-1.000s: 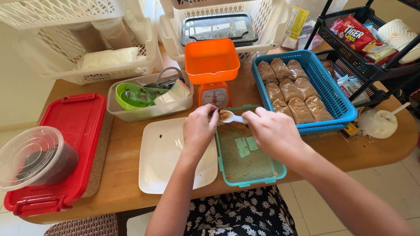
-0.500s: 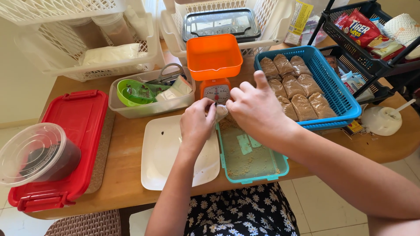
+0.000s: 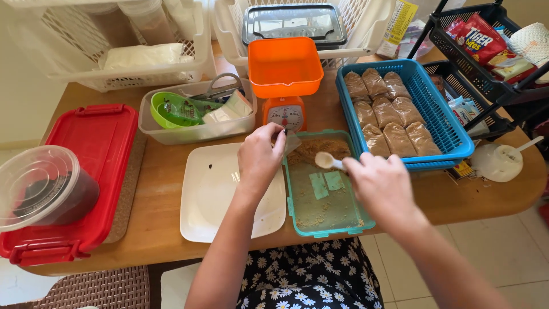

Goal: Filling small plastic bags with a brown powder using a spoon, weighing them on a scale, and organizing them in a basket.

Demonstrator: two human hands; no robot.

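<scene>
- The spoon [image 3: 326, 161] is a small white plastic one, its bowl over the brown powder [image 3: 318, 150] heaped at the far end of the teal box [image 3: 297, 220]. Its long axis runs from the bowl, on the left and slightly away from the person, back to the right and nearer, into the right hand [image 3: 382, 186].
- The right hand is closed on the spoon's handle; the bowl sticks out just left of the fingers and looks empty or nearly so.
- The left hand [image 3: 260, 157] sits at the box's far-left corner, fingers pinched together on a small clear bag [image 3: 291, 143] at the rim. The bag's mouth cannot be made out.
- From the spoon, the bag lies up and to the left, near but not touching; the right hand is the nearer hand to the powder, the left the nearer to the bag.
- Left of the box, touching its side, lies a white plate [image 3: 211, 200].
- Beyond the box stands an orange scale [image 3: 284, 80].
- Right of the box, a blue basket [image 3: 452, 134] holds filled brown packets [image 3: 386, 117].
- Far left of the box, a red-lidded container [image 3: 94, 160] lies on the table [image 3: 160, 240].
</scene>
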